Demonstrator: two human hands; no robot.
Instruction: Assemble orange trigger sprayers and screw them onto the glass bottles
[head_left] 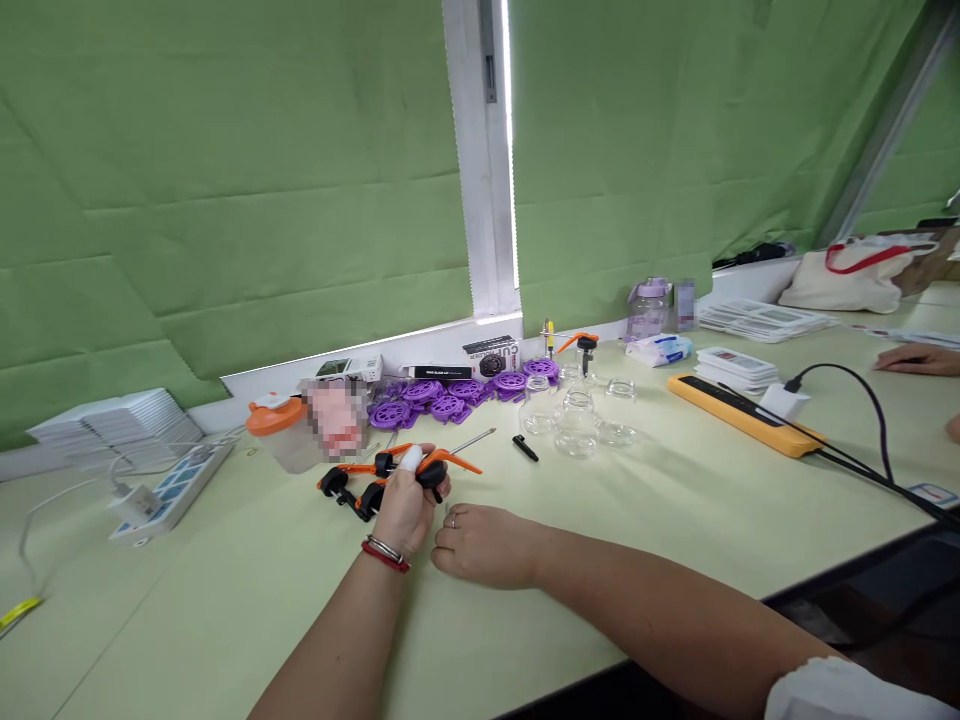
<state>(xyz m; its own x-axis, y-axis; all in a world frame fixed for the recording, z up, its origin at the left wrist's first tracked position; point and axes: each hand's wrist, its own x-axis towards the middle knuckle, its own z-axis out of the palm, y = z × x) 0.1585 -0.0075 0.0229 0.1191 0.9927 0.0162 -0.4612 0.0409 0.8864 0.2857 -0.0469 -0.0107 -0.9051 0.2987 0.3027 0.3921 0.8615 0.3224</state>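
Left hand: was closed round the black part.
Orange lever: long axis ran sideways, tip pointing right.
Right hand: was curled; contents couldn't be told.

The spouted piece is orange and black; wheel-like pieces, purple; tabletop, pale green; marker, black.

A silver bangle and red band circle the left wrist; a white covering tops that thumb. The right hand wears a ring, its arm a white sleeve.
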